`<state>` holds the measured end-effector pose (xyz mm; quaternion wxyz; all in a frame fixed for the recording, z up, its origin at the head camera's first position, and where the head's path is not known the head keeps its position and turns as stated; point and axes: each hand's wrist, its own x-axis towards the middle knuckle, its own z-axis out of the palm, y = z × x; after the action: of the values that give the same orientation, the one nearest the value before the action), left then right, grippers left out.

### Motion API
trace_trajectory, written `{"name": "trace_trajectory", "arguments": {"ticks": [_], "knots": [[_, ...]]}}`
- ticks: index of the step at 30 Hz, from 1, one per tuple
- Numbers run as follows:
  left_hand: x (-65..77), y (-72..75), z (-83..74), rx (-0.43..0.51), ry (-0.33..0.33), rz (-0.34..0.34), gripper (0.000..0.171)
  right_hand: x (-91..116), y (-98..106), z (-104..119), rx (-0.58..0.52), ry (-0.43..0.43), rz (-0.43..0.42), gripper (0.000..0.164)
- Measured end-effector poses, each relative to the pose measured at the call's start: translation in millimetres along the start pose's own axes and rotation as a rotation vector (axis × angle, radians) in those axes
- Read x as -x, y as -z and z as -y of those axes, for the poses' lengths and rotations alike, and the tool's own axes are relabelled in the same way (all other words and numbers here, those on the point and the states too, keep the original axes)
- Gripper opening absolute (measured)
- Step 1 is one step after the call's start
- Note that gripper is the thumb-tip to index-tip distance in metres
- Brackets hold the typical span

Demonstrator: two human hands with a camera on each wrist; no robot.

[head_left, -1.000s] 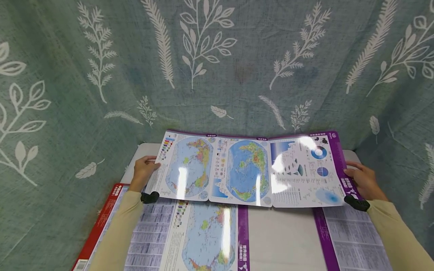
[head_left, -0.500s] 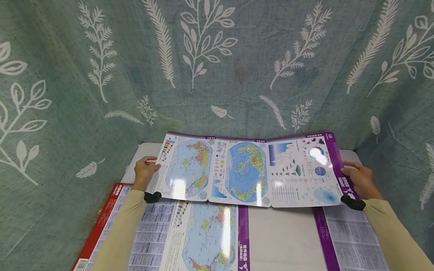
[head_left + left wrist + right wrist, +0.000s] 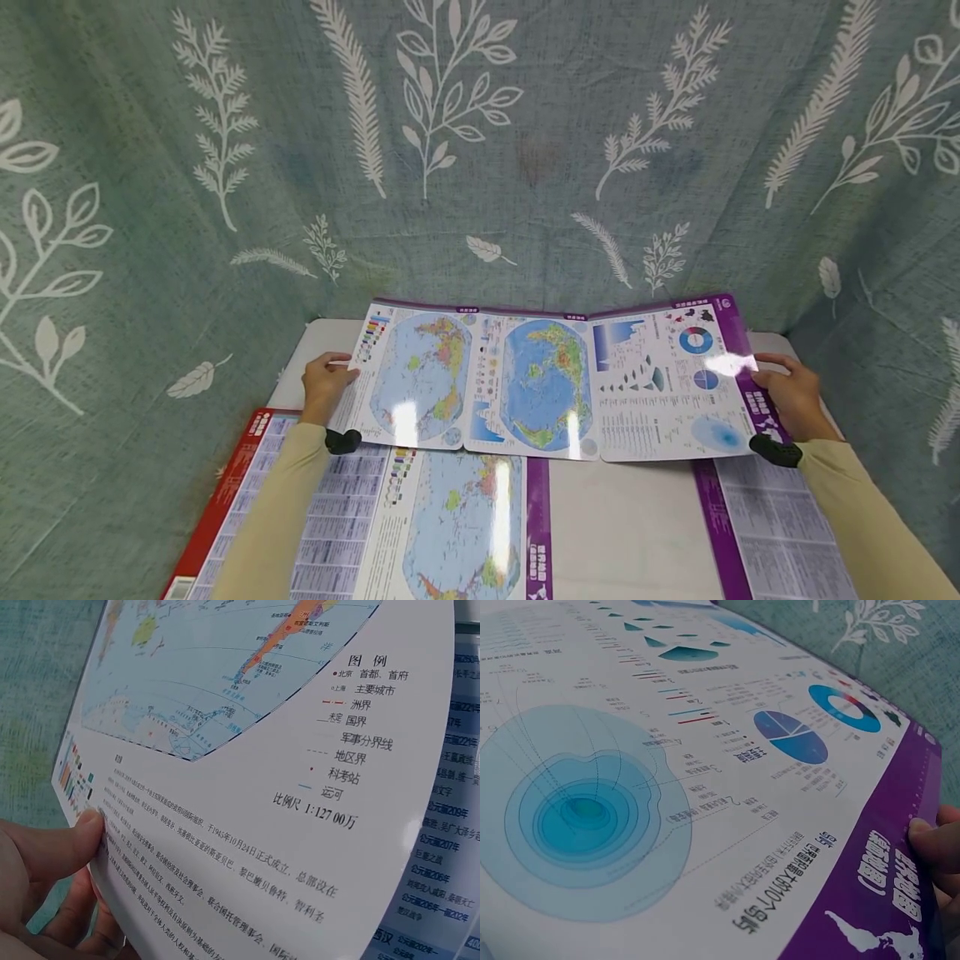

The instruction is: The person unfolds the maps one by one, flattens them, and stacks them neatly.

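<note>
Both hands hold a three-panel folding world map (image 3: 532, 383) spread wide, its print upside down in the head view. My left hand (image 3: 325, 385) pinches the map's white left edge; in the left wrist view the thumb (image 3: 71, 840) lies on the printed face and the other fingers go behind. At the opposite end my right hand (image 3: 795, 396) pinches the purple border, thumb in front, as the right wrist view shows with the thumb (image 3: 934, 844) near the title. The panels bend slightly at two creases. Below, the map overlaps other sheets on the table.
Another world map sheet (image 3: 461, 525) with a purple strip lies at front centre. A red-edged text chart (image 3: 217, 500) is at the left, and a purple-edged grey chart (image 3: 783, 525) at the right. White table surface (image 3: 630, 525) shows between them. A patterned green curtain (image 3: 480, 167) surrounds the table.
The right hand has shifted slightly left with its end of the map, and the left hand slightly right, so the panels bend a little more. The glare spots moved across the sheet.
</note>
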<state>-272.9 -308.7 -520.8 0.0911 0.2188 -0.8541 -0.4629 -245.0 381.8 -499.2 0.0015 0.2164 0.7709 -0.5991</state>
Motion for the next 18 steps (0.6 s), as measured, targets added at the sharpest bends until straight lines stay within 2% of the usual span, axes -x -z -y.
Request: {"name": "trace_trajectory", "arguments": {"ticks": [7, 10, 18], "knots": [[-2.5, -4.2, 10.0, -0.007, -0.034, -0.037, 0.033, -1, -2, -4, 0.046, 0.045, -0.004, 0.035], [-2.1, -5.8, 14.0, -0.010, -0.029, -0.036, 0.032, -1, -2, -5, 0.085, 0.073, -0.002, 0.036], [3.2, -7.0, 17.0, -0.037, -0.034, -0.061, 0.031, -2, -5, -6, 0.254, 0.054, 0.087, 0.053]]}}
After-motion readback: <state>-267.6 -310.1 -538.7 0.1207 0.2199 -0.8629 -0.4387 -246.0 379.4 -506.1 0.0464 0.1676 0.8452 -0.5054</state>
